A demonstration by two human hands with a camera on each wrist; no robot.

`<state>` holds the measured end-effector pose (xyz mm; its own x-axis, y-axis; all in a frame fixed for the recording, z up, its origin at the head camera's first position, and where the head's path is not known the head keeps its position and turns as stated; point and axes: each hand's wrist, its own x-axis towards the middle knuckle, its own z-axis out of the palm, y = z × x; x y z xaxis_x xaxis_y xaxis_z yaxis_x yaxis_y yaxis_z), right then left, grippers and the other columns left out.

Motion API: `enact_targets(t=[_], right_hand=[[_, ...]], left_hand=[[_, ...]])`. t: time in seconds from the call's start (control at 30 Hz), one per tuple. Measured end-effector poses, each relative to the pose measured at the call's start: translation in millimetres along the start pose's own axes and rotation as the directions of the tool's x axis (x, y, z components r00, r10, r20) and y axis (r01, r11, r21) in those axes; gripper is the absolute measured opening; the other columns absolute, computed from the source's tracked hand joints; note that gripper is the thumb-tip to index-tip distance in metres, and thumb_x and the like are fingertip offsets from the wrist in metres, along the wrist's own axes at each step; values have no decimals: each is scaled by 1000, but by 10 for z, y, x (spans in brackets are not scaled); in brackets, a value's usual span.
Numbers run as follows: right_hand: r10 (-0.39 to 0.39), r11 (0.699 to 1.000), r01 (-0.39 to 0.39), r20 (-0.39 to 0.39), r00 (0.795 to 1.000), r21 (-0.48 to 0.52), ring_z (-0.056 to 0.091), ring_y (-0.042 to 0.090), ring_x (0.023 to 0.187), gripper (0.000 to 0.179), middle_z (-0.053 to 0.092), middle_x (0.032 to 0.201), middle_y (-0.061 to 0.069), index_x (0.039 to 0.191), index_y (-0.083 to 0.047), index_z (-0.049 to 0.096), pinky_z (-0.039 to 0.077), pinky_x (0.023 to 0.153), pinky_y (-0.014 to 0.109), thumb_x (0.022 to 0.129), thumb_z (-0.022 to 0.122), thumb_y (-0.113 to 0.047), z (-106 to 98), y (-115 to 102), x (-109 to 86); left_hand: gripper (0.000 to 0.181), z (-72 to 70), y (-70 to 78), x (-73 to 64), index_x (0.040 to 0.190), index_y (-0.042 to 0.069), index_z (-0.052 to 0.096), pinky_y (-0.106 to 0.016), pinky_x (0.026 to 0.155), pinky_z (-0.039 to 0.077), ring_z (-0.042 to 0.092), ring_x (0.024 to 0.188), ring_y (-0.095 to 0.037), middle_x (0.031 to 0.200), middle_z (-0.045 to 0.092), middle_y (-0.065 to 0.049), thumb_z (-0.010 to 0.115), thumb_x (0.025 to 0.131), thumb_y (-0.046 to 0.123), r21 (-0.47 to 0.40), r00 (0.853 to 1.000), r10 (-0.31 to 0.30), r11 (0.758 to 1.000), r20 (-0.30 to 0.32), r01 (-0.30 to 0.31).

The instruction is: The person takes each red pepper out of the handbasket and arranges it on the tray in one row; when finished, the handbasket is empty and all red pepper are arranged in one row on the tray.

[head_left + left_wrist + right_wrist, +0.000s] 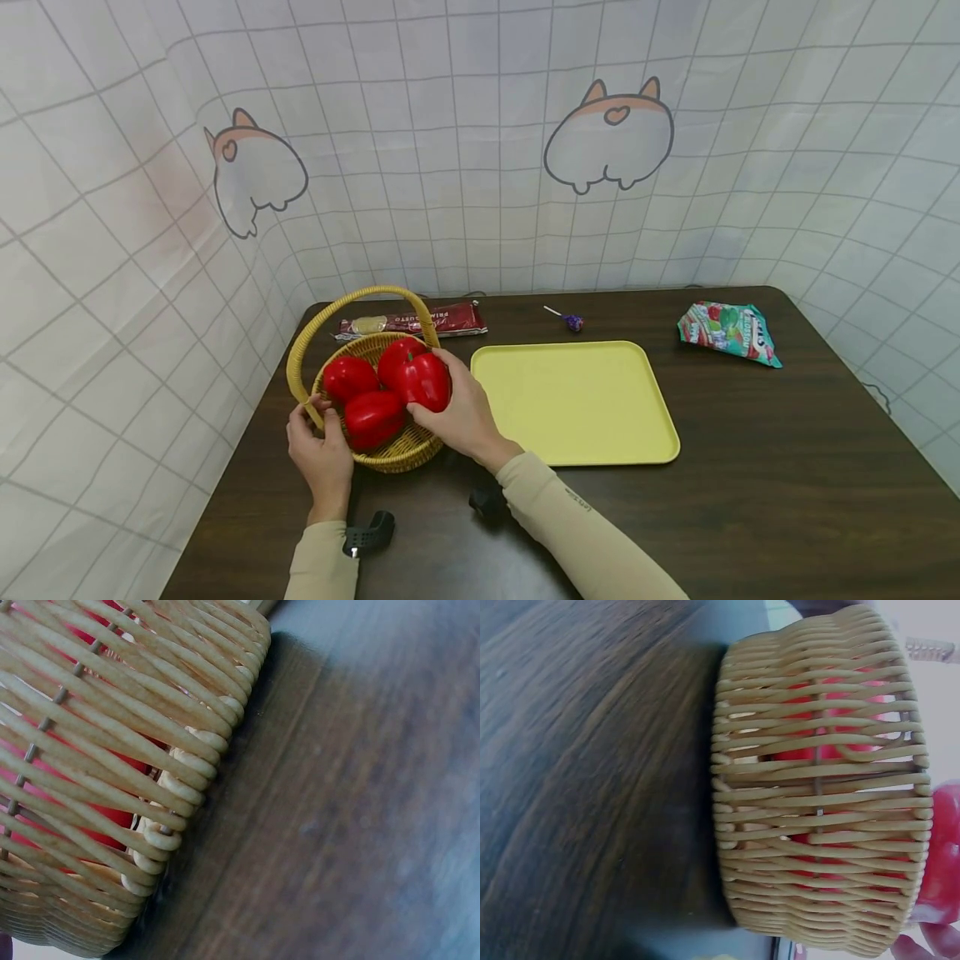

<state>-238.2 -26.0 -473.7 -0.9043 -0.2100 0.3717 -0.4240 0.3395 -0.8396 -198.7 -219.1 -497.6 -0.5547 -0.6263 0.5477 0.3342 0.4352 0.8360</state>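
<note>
A yellow wicker basket (401,456) with a tall arched handle stands at the table's left side. My left hand (324,462) holds its rim at the left foot of the handle, thumb on the inner side. At the basket's right rim, my right hand (468,417) grips a glossy red bell pepper (426,382) between thumb and fingers. Three more red bell peppers (372,419) lie inside. In the right wrist view, the gripped bell pepper (943,851) shows at the rim, with fingertips (937,941) below it. The left wrist view shows the woven wall (112,750) close up.
Right of the basket lies a yellow tray (573,404). Behind the basket is a dark red snack packet (450,320). A lollipop (573,322) lies behind the tray, and a teal candy bag (729,332) at the back right. White grid-patterned cloth surrounds the dark wooden table (787,483).
</note>
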Motion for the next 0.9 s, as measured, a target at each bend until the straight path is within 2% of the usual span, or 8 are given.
enact_targets(t=[0.1, 0.23, 0.4, 0.67, 0.9], right_hand=[[-3, 998, 4, -17, 1000, 65, 54, 21, 114, 84, 52, 135, 0, 146, -15, 37, 54, 83, 38, 75, 80, -30, -37, -30, -7], [4, 987, 0, -29, 1000, 159, 52, 19, 116, 84, 51, 135, -1, 145, -19, 36, 54, 84, 37, 75, 81, -25, -115, -59, -7], [8, 973, 3, -46, 999, 230, 50, 22, 119, 84, 48, 136, 1, 146, -22, 34, 54, 85, 40, 75, 80, -21, -221, -79, -8], [20, 980, -6, -69, 997, 197, 47, 23, 119, 86, 46, 137, 1, 145, -20, 34, 54, 83, 38, 73, 81, -17, -417, -10, -40], [63, 982, -42, -107, 992, 186, 47, 26, 120, 85, 46, 137, 3, 143, -12, 34, 54, 82, 41, 72, 81, -15, -608, 140, -76]], left_hand=[[23, -9, -41, 1, 113, -10, 58, -22, 84, 34, 52, 95, -19, 99, 61, -22, 57, 92, -3, 14, 1000, 0, 1000, 4, 0], [22, -4, -262, 23, 114, -5, 60, -22, 85, 34, 51, 95, -11, 100, 62, -15, 58, 93, 3, 36, 1000, -9, 999, 7, 8], [22, -3, -259, 24, 114, -5, 60, -22, 84, 35, 52, 95, -13, 100, 62, -16, 59, 93, 2, 30, 1000, 0, 1000, 6, 0], [23, -6, -256, 23, 115, -5, 59, -22, 85, 35, 51, 96, -10, 101, 62, -15, 59, 93, 2, 30, 1000, -15, 999, 12, 15], [23, 0, -244, 20, 115, -4, 61, -22, 84, 33, 52, 97, -18, 101, 63, -18, 60, 92, 1, 5, 1000, -2, 1000, 6, 2]])
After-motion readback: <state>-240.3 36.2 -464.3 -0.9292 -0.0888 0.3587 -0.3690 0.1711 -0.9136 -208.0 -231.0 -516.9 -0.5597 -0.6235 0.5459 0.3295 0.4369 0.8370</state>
